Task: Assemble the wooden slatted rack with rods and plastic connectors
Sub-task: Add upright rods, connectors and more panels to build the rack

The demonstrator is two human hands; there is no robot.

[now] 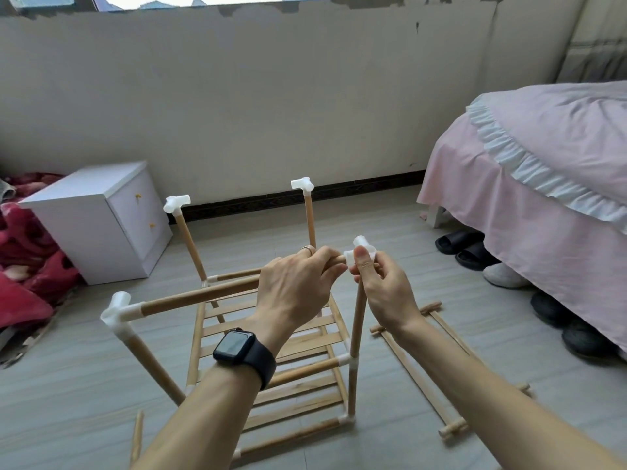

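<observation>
Corner connector (361,241): atop near-right upright (358,317), pinched by right hand (386,290) to align its socket. Crossbar rod (203,295): left of upright, left hand (295,286) wrapped round, likely to feed its end in.

Pale, scuffed wall (271,96) with window strip (190,0) along its top and dark baseboard (356,189) below; grey plank floor (390,225); white two-drawer cabinet (98,225) left, red blanket (30,266) beside it; bed (543,171) with pink frilled cover right, dark slippers (464,247) beneath; soft daylight.
</observation>
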